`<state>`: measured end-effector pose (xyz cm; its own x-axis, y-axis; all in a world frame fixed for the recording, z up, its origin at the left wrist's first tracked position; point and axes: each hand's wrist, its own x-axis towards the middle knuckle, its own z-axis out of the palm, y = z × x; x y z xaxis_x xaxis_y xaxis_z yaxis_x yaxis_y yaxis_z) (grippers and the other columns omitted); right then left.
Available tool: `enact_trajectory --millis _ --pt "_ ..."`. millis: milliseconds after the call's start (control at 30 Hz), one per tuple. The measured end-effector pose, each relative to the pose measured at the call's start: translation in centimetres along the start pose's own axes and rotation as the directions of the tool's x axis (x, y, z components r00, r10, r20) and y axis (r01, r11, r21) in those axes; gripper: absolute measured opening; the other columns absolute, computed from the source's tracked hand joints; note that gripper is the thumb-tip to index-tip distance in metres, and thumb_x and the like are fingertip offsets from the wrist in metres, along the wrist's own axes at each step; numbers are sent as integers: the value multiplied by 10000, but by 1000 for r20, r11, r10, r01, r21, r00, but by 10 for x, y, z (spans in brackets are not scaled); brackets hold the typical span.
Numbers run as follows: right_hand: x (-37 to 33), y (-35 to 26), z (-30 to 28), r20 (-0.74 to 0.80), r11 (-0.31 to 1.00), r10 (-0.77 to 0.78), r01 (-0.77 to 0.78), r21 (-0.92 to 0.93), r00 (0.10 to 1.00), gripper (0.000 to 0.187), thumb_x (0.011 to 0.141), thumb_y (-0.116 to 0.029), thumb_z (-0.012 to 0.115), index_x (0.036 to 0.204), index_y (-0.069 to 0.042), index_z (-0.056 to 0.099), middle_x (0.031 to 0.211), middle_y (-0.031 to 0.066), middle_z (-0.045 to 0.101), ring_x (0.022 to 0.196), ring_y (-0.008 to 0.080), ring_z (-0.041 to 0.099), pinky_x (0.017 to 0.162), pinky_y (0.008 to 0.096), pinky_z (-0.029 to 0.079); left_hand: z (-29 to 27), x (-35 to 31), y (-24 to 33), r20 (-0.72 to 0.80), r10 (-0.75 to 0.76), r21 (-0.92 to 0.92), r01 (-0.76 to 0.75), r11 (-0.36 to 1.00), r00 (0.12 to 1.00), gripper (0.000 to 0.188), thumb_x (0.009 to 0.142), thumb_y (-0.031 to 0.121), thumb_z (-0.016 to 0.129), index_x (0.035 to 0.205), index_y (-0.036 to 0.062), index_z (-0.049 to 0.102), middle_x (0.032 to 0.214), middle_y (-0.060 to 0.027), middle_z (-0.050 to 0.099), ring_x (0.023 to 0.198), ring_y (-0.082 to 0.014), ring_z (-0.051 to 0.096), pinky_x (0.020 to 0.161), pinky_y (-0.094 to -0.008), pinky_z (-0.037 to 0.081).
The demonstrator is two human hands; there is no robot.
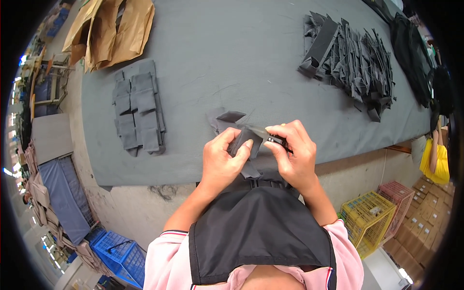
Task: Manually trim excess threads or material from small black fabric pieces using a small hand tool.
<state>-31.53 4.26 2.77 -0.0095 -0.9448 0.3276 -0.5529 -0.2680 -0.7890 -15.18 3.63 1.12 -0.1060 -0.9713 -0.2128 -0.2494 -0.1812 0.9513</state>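
Note:
My left hand (223,157) is closed, pinching a folded dark grey fabric piece (235,143) between thumb and fingers near the table's front edge. In my right hand (297,153) is a small black-handled cutter (276,139), gripped between thumb and fingers. Its pale blade points left and meets the fabric beside my left fingertips. Parts of the fabric stick out beyond my left hand and hang below it. My fingers partly hide the cutter's handle, so its exact type is unclear.
A grey-covered table (203,58) lies before me. Stacked grey fabric pieces (140,113) sit at left, behind them a brown paper bag (113,36). A larger heap of fabric strips (355,63) lies far right. Blue (118,253) and yellow crates (367,215) flank me below.

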Motion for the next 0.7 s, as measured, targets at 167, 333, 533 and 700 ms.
enact_trajectory --millis 167,333,533,700 --pt "-8 0 5 36 998 -7 9 -67 999 231 703 -40 710 917 -48 622 749 60 557 578 202 562 512 292 439 4 0 3 -43 112 234 -99 967 993 148 725 107 686 756 33 562 641 -78 533 550 -214 512 507 -324 408" --pt "-9 9 6 99 855 336 -347 386 937 153 789 24 636 934 -7 596 797 10 492 653 66 489 575 214 405 1 2 5 -51 312 498 -247 831 949 228 699 143 731 710 38 528 619 -65 505 589 -244 510 502 -364 400" --pt "-15 5 10 201 740 450 -489 462 870 199 806 19 634 994 -14 579 756 -31 474 642 28 453 580 186 387 1 3 1 -40 315 489 -257 834 948 288 703 136 755 691 16 492 605 -75 470 536 -202 459 500 -315 363" --pt "-35 9 7 201 862 298 -354 363 933 286 767 23 669 1030 -52 587 608 -48 374 543 47 361 545 191 360 -4 6 -2 17 -68 87 66 994 998 279 797 194 713 693 20 521 629 21 490 550 -83 423 482 -276 341"
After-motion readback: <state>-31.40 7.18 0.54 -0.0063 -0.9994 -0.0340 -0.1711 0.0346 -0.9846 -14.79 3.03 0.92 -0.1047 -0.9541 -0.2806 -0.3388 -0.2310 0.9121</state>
